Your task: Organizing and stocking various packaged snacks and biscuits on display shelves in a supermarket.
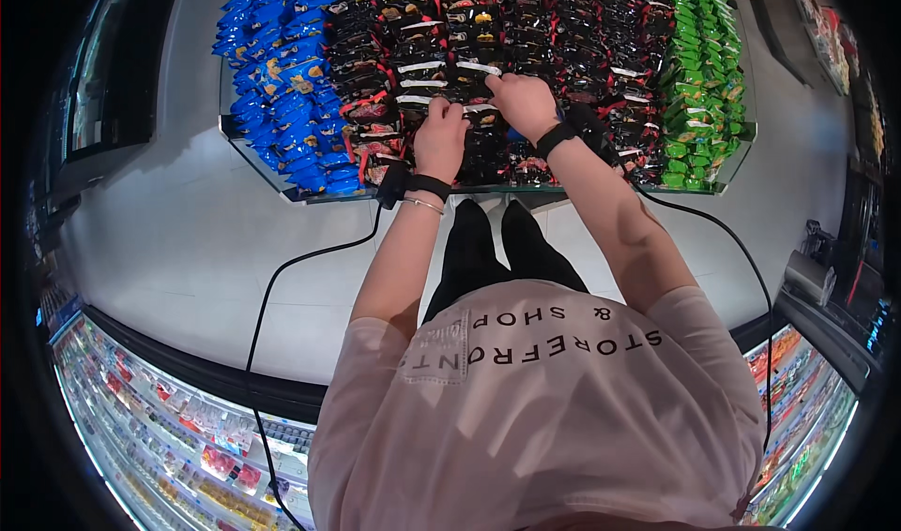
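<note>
Rows of black snack packets (486, 140) stand packed upright in a display bin before me. Blue packets (281, 109) fill its left side and green packets (704, 88) its right. My left hand (441, 137) is over the black packets near the bin's front, fingers bent down at their top edges; whether it grips one cannot be told. My right hand (524, 102) lies a little farther in and to the right, its fingertips at the white top edge of a black packet (480, 69). Its hold is also unclear. Both wrists wear black straps with small devices and cables.
The clear-edged rim (338, 197) of the bin runs just in front of my legs. Black cables (262, 306) hang beside both arms. Lit shelves of packaged goods (190, 446) stand at lower left, with more shelves (802, 404) at lower right. Pale tiled floor surrounds the bin.
</note>
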Motion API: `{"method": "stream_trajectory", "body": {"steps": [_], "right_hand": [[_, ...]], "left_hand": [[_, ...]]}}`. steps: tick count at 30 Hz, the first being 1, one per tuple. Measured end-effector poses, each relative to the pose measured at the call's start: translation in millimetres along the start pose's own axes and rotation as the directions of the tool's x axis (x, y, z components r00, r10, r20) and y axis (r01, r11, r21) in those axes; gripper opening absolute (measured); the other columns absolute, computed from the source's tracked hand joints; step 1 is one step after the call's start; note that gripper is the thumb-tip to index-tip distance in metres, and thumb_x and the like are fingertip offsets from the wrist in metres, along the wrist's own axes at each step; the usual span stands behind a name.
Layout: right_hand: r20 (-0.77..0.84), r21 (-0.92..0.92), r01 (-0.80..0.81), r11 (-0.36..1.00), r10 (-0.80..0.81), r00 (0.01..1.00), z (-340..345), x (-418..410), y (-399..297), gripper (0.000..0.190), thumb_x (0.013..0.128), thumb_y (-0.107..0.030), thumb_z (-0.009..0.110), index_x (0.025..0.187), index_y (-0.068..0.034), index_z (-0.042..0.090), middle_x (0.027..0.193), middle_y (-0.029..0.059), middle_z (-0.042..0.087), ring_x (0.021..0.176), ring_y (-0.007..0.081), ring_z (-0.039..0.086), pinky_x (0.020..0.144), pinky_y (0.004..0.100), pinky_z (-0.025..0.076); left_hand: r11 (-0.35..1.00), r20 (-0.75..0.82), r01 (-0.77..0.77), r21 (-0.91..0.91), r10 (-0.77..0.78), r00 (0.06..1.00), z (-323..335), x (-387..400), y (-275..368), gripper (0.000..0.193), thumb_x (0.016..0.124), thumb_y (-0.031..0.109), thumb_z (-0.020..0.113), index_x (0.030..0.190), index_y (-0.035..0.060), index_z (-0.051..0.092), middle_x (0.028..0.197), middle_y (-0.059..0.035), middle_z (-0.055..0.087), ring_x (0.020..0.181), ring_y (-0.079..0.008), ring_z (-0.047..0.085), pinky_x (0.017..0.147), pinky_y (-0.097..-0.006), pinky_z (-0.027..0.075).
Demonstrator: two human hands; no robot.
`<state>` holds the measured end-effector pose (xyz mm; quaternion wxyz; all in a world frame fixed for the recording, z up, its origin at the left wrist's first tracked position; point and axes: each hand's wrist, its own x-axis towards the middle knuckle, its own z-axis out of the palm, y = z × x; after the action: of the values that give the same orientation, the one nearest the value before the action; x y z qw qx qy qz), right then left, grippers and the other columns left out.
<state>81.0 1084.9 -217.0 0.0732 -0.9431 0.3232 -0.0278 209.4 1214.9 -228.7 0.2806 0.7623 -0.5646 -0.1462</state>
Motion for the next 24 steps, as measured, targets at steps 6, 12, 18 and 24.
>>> {"method": "stream_trajectory", "body": {"steps": [6, 12, 18, 24], "right_hand": [[-0.059, 0.185, -0.076, 0.98, 0.088, 0.994, -19.2, -6.9, 2.6, 0.018, 0.08, -0.018, 0.065, 0.095, -0.009, 0.059, 0.077, 0.0102, 0.062, 0.071, 0.0303, 0.064, 0.061, 0.0414, 0.052], [0.031, 0.214, 0.02, 0.977, -0.027, 0.999, -11.4, -44.5, -26.4, 0.026, 0.076, -0.018, 0.069, 0.099, -0.012, 0.058, 0.08, 0.0103, 0.062, 0.075, 0.0301, 0.064, 0.064, 0.0416, 0.051], [0.004, 0.288, -0.014, 0.958, 0.013, 1.0, -0.9, -57.1, -31.8, 0.026, 0.073, -0.016, 0.07, 0.094, -0.008, 0.056, 0.081, 0.0113, 0.061, 0.074, 0.0297, 0.064, 0.062, 0.04, 0.052], [0.175, 0.368, 0.019, 0.93, -0.09, 0.981, 8.2, -80.5, -93.2, 0.037, 0.074, -0.027, 0.071, 0.101, -0.009, 0.054, 0.083, 0.0123, 0.059, 0.068, 0.0313, 0.064, 0.058, 0.042, 0.052]], "left_hand": [[0.995, -0.025, -0.097, -0.029, 0.096, 0.995, 17.8, 17.2, -7.8, 0.011, 0.08, 0.012, 0.065, 0.088, 0.0058, 0.061, 0.092, -0.0098, 0.054, 0.07, -0.0319, 0.062, 0.062, -0.042, 0.052], [0.998, -0.038, -0.028, -0.054, 0.026, 0.999, 3.1, 14.9, -4.3, 0.024, 0.081, 0.018, 0.069, 0.102, 0.0081, 0.064, 0.099, -0.0088, 0.059, 0.074, -0.0284, 0.063, 0.064, -0.0389, 0.052], [0.999, -0.247, -0.042, 0.027, 0.047, 0.968, -89.9, -31.7, -40.2, 0.022, 0.08, 0.003, 0.064, 0.101, 0.0063, 0.065, 0.091, -0.0089, 0.063, 0.076, -0.0244, 0.062, 0.067, -0.0347, 0.05], [0.906, 0.134, -0.286, 0.312, 0.256, 0.957, -78.3, -67.5, -33.9, 0.045, 0.07, 0.004, 0.065, 0.114, 0.0064, 0.058, 0.111, -0.012, 0.055, 0.114, -0.0322, 0.048, 0.099, -0.0449, 0.037]]}}
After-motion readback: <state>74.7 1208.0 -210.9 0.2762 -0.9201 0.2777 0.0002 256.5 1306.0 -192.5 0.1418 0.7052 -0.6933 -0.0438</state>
